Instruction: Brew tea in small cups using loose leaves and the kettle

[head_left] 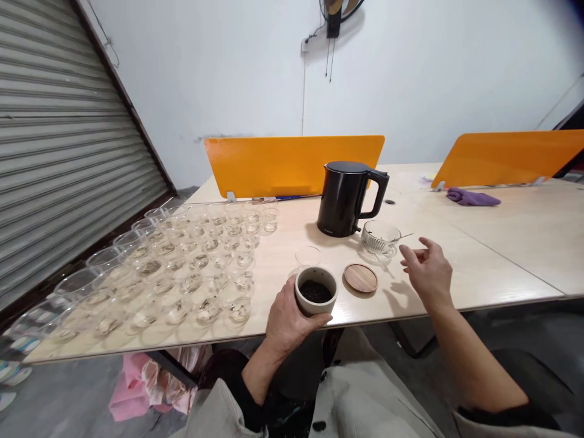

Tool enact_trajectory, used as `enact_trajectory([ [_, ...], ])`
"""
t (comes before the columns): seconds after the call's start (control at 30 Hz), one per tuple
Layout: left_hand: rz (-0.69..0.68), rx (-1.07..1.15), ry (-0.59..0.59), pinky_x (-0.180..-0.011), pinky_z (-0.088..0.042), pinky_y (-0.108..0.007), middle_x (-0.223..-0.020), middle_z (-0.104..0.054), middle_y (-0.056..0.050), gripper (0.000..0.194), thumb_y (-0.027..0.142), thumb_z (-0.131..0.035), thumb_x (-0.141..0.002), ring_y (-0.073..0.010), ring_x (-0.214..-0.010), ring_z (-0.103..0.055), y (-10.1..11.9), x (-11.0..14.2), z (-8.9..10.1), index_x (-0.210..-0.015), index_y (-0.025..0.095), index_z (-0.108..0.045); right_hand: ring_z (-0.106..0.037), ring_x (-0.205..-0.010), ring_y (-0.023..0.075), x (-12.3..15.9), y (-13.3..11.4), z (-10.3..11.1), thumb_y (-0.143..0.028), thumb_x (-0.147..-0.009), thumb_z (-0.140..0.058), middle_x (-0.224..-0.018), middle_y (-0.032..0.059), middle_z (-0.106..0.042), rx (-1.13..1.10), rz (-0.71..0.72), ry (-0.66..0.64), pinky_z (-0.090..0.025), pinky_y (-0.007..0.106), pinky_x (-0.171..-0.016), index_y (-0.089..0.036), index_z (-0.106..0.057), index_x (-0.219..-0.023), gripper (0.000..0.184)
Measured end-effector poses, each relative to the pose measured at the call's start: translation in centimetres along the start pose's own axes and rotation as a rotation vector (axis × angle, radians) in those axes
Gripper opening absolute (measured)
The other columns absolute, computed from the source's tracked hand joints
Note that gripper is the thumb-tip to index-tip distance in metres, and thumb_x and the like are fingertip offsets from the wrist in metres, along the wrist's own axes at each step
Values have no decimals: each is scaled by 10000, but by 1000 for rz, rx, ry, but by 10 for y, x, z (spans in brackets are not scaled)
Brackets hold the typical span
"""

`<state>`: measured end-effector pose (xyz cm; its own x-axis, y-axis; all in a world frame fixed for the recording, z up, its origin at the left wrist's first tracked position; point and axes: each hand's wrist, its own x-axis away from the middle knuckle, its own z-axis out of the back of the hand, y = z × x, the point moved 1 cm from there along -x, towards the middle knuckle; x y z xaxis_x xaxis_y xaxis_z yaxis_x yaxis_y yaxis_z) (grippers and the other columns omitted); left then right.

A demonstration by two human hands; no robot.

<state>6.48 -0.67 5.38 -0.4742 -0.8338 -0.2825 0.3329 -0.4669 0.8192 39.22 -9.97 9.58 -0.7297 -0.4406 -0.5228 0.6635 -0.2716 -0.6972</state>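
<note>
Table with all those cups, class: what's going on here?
A person's left hand holds a pale cup of dark material at the table's edge. The right hand, seemingly holding nothing, hovers beside a glass cup with a thin stick poking out. Nearby are a wooden disc and black kettle; rows of clear cups stand left.

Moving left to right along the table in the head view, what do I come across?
Clear cups → bowl → wooden disc → right hand → purple cloth.
</note>
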Motion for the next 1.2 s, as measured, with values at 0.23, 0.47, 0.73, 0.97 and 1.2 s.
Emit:
enact_trajectory([
  [0.23, -4, -15, 28, -1062, -538, -493, -1351, -663, -82, 925, 434, -942, -608, -334, -1236, -655, 2, -1, 2, -1403, 270, -499, -677, -631, 200, -43, -1, -25, -567, -863, -633, -748, 66, -713, -155, -118, -63, -491, 284, -503, -160, -758, -963, 438],
  [0.47, -2, -12, 23, -1077, -526, -497, -1350, -659, -86, 951, 432, -944, -611, -337, -1227, -652, 1, -1, 2, -1424, 269, -480, -658, -632, 196, -12, -45, 12, -430, -899, -688, -747, 32, -683, -337, -15, 156, -547, 360, -634, -210, -738, -939, 229],
  [0.73, -16, -10, 11, -1082, -514, -512, -1350, -652, -102, 962, 462, -931, -631, -342, -1240, -641, -1, -1, 1, -1435, 244, -450, -683, -742, 223, 62, -115, 57, -253, -962, -644, -816, 9, -705, -461, 456, -318, -559, 385, -685, -328, -757, -1018, 146],
  [0.97, 14, 0, 0, -1056, -523, -504, -1342, -653, -98, 959, 424, -938, -616, -341, -1225, -647, 1, -1, 2, -1423, 250, -450, -650, -841, 207, 71, -123, 12, -265, -1030, -554, -903, 57, -683, -332, 785, -673, -541, 343, -719, -282, -733, -1130, 206],
  [1.2, -5, 23, 3, -1062, -518, -513, -1346, -648, -99, 984, 485, -931, -621, -344, -1236, -641, -1, -1, 2, -1442, 259, -438, -614, -785, 202, 79, -127, 5, -239, -1030, -556, -795, 45, -635, -308, 844, -764, -481, 327, -694, -258, -727, -1149, 209],
])
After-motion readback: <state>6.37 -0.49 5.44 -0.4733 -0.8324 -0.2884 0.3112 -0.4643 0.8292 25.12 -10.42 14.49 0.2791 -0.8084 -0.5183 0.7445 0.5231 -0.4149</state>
